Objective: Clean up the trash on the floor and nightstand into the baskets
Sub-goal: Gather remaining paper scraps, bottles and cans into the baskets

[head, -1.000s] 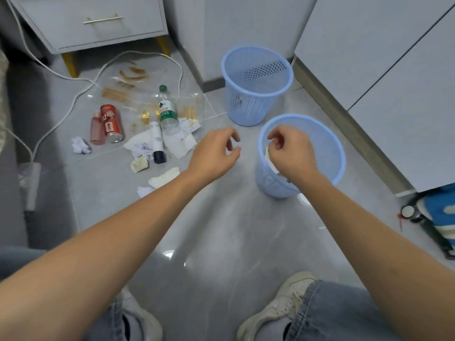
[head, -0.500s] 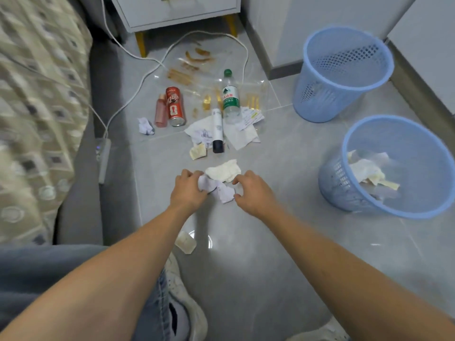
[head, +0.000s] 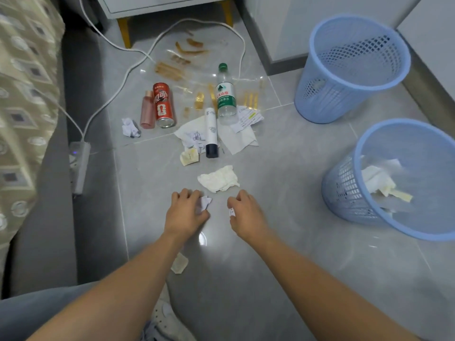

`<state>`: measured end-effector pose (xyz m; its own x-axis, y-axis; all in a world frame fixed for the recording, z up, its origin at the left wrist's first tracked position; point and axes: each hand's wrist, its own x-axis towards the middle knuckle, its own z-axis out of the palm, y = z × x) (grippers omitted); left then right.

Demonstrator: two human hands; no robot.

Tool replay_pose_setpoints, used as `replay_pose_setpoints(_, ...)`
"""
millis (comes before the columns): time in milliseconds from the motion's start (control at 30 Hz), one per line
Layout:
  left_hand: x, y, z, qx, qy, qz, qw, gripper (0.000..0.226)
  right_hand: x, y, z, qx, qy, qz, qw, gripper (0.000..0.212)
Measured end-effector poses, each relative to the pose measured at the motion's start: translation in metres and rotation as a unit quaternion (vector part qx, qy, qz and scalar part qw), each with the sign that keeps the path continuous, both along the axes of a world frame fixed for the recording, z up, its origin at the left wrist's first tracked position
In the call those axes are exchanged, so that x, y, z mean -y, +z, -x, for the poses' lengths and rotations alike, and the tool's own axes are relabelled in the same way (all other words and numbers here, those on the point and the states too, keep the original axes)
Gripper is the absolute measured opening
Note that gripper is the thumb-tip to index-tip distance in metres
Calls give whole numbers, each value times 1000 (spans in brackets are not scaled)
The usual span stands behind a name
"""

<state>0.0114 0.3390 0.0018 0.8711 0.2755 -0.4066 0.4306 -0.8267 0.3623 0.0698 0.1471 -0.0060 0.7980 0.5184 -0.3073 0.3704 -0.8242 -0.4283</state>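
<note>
Two blue baskets are sitting off to the right: the near basket (head: 364, 217) has paper in it, and the far basket (head: 327, 104) is looking bare. The left hand (head: 184, 212) is curling around a crumpled paper ball (head: 204, 202) on the floor, and the right hand (head: 246, 212) is pinching a tiny paper scrap (head: 231, 212). A white tissue wad (head: 218, 178) is lying just beyond both.

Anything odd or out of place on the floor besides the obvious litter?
The white power strip and its cable lie on the floor, the cable looping beside the red can and behind the water bottle. Also, a small scrap lies apart from the pile, beside the left forearm, easy to miss.
</note>
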Motion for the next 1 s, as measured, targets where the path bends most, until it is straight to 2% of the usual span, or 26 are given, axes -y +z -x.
replay_pose_setpoints(133, 7, 22, -6, 50, -10, -19, 999, 33, 21, 33, -8, 16, -43, -63, 997, 21)
replay_pose_setpoints(300, 50, 84, -41, 143, -19, 9, 990, 24, 62, 106, -31, 107, -129, -138, 976, 25)
replay_pose_setpoints(467, 127, 163, -92, 243, -122, 58, 961, 25, 134, 182, -53, 214, -220, -189, 933, 26)
replay_pose_setpoints(600, 200, 213, -130, 286, -202, 83, 933, 29, 208, 219, -64, 239, -303, -165, 907, 23)
replay_pose_setpoints(700, 251, 231, -150, 281, -248, 87, 923, 28, 251, 231, -71, 232, -337, -149, 900, 21)
replay_pose_setpoints(767, 278, 232, -161, 246, -282, 76, 924, 32, 273, 231, -77, 209, -335, -141, 908, 23)
replay_pose_setpoints(867, 299, 230, -172, 167, -330, 20, 929, 76, 291, 227, -83, 152, -321, -98, 929, 31)
replay_pose_setpoints(900, 300, 229, -173, 163, -325, 10, 932, 83, 294, 226, -83, 152, -320, -90, 931, 31)
replay_pose_setpoints(1000, 281, 222, -166, 209, -283, 18, 936, 67, 288, 224, -81, 185, -305, -95, 929, 28)
